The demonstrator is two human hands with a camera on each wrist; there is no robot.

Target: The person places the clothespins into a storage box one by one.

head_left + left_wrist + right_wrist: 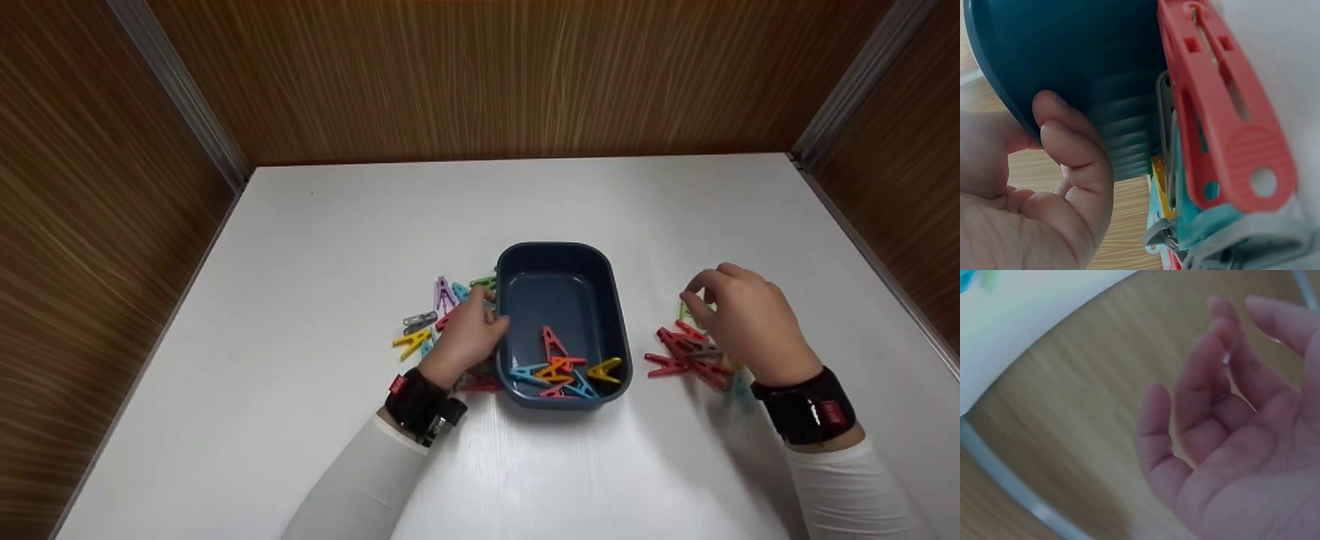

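Fingers, left hand (469, 337): curled, touching tub (559, 259) wall, holding nothing.
Fingers, right hand (746, 319): loose, empty, over red pegs (686, 352) right of tub.

Dk blue tray (559, 259), multicolour pegs (559, 369).

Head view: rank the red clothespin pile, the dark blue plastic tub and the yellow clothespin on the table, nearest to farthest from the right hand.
1. Red clothespin pile, directly under the right hand.
2. Dark blue plastic tub, at centre, to that hand's left.
3. Yellow clothespin, beyond the tub, on the far left.
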